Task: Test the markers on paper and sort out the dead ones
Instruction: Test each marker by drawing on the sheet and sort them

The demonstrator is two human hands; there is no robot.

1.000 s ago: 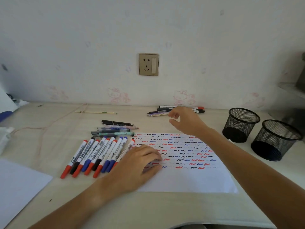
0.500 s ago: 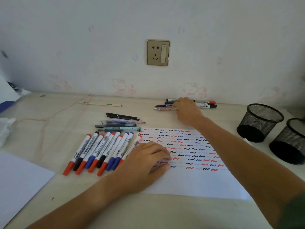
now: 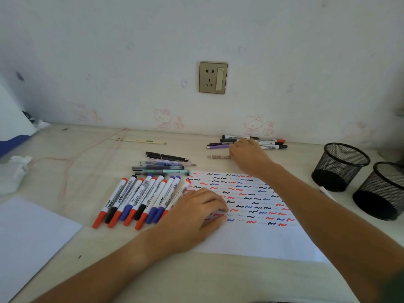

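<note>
A white test sheet [image 3: 258, 239] covered in red, blue and black squiggles lies in front of me. My left hand [image 3: 194, 217] rests on its left edge with loosely bent fingers and holds nothing. A row of several whiteboard markers [image 3: 140, 197] with red, blue and black caps lies just left of that hand. Several thin pens [image 3: 162, 166] lie behind the row. By the wall sits another group of markers and pens [image 3: 269, 143]. My right hand [image 3: 247, 156] reaches there and pinches a thin patterned pen [image 3: 218, 157], which sticks out to the left, slightly apart from the group.
Two black mesh pen cups [image 3: 341, 167] [image 3: 381, 191] stand at the right, with a white object [image 3: 325, 192] between them and my right forearm. A blank sheet [image 3: 28, 241] lies at the front left, crumpled tissue [image 3: 15, 173] at the left edge, a pink cord [image 3: 72, 160] across the desk.
My right hand went from hovering onto the far group of pens and has drawn one patterned pen a little toward me. The left hand stayed on the sheet.
</note>
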